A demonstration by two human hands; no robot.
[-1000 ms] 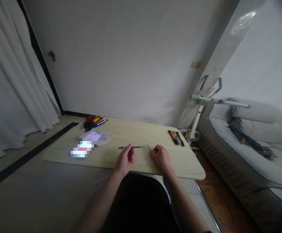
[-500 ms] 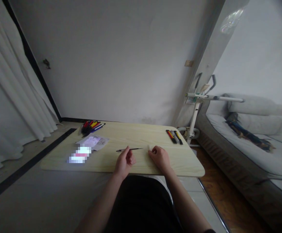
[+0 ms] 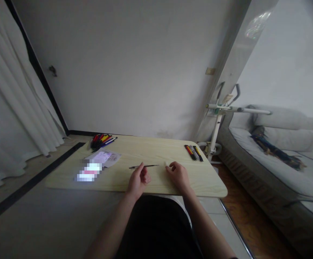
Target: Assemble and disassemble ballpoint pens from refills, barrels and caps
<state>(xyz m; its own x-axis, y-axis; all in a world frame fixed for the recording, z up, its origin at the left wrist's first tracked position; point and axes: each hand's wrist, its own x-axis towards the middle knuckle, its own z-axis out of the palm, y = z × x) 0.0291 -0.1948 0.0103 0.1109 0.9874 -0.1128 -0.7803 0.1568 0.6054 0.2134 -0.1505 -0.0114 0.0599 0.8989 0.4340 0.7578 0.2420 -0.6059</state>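
Over the near middle of the table, my left hand (image 3: 138, 180) is closed in a pinch, thumb uppermost. It grips a slim dark pen (image 3: 152, 165) that lies crosswise, thicker at its left end and thin like a bare refill towards the right. A short distance to the right, my right hand (image 3: 178, 175) has its fingers curled in near the tabletop. Something small and pale (image 3: 166, 163) shows at its fingertips; what it is cannot be made out. The pen's thin tip points towards my right hand, with a gap between them.
Several pens and markers form a pile (image 3: 102, 141) at the table's far left. A short row of pens (image 3: 193, 153) lies at the far right. Printed paper (image 3: 114, 158) and a blurred bright screen (image 3: 90, 172) lie at left. A sofa (image 3: 280, 151) stands right of the table (image 3: 142, 147).
My right hand has shifted very slightly, its fingertips a little more apart, and the pale thing there shows a bit more clearly. My left hand and the pen look the same.
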